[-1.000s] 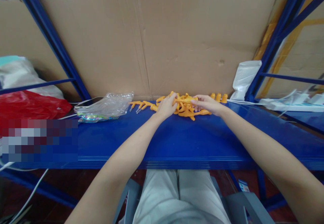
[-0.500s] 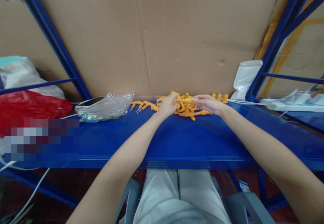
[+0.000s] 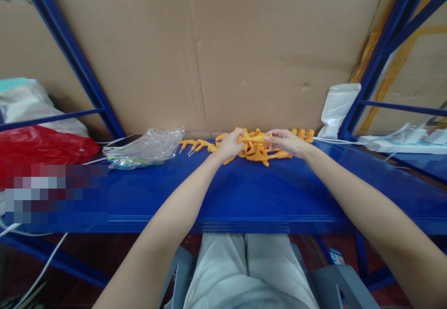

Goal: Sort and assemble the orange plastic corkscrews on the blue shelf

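Observation:
A heap of orange plastic toy parts (image 3: pixel 258 153) lies at the back of the blue shelf (image 3: pixel 244 197), against the cardboard wall. My left hand (image 3: pixel 228 145) and my right hand (image 3: pixel 284 141) meet above the heap. Both are closed on the two ends of one long orange piece (image 3: pixel 254 137), held level between them. More orange parts (image 3: pixel 199 145) trail to the left of my left hand, with two small metal springs (image 3: pixel 186 151) beside them. Three short orange pegs (image 3: pixel 303 135) stand just behind my right hand.
A crumpled clear plastic bag (image 3: pixel 146 148) lies left of the parts. A red bag (image 3: pixel 38 146) and a white bag (image 3: pixel 28 102) sit at far left. A white packet (image 3: pixel 338 106) leans at the right post, with white cables and a power strip (image 3: pixel 401 146) beyond.
My two hands have drawn slightly closer on the orange piece, and my left hand has shifted a little while holding it. The heap and the bags have not moved.

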Demonstrator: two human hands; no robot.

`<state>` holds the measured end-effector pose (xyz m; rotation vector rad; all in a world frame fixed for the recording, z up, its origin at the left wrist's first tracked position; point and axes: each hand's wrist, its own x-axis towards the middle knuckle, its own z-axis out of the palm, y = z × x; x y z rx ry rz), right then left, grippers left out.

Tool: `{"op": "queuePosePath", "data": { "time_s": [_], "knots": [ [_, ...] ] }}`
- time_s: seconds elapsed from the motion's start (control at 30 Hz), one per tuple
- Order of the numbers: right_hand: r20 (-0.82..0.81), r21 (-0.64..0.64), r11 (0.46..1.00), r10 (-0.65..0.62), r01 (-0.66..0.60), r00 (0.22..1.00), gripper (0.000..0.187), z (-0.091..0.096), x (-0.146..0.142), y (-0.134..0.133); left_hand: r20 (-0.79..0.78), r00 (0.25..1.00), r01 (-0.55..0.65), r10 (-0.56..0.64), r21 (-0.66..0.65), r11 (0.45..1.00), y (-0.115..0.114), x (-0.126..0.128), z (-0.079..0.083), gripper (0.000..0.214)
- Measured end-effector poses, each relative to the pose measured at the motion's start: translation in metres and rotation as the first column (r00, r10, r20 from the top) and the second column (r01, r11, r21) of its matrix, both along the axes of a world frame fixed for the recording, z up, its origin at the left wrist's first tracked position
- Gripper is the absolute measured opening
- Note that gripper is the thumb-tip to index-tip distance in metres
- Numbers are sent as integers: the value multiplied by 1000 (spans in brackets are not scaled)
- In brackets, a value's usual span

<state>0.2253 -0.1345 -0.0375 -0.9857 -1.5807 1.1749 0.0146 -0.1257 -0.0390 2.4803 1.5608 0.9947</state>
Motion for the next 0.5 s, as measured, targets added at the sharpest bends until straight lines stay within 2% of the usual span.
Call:
{"op": "queuePosePath", "data": {
  "time_s": [0.2,0.3,0.4,0.5],
  "knots": [
    [-78,-105,994,9,-17,997,11,4,-7,-8,-63,997,-43,52,129,991,-5,-2,-2,22],
    [-98,-166,986,-8,-9,995,27,6,-15,-15,-64,993,-84,96,170,982,-10,3,-4,25],
    [-44,-188,976,-117,107,992,44,5,-25,-18,-56,993,-91,104,200,976,-13,11,-7,27],
    [5,-61,951,-305,305,952,42,-1,-30,-16,-37,996,-76,84,182,980,-14,16,-11,25]
  ]
}}
